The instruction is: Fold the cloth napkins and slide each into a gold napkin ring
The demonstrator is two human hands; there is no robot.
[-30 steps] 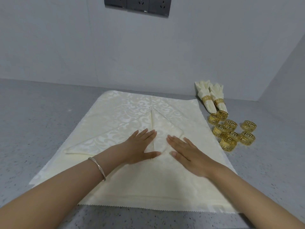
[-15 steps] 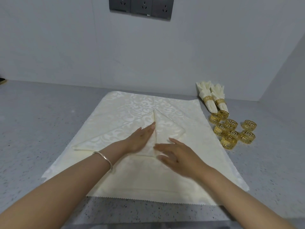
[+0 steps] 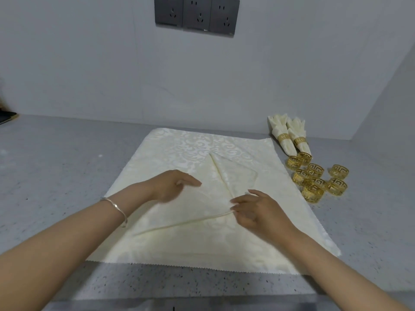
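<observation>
A cream patterned napkin, partly folded into a pointed shape, lies on a stack of flat cream napkins. My right hand pinches the folded napkin's near corner at its lower edge. My left hand hovers over the napkin's left half with fingers straight, slightly blurred. Several loose gold napkin rings stand in a cluster to the right. Behind them lie two finished napkins, each in a gold ring.
The grey speckled countertop runs to a white wall with a dark socket panel. A side wall closes the right. The counter's front edge is near me. A dark object sits at the far left.
My right hand slid toward me and took hold of the napkin's near corner. My left hand lifted off the centre crease and moved left. The left flap now lies folded along a diagonal.
</observation>
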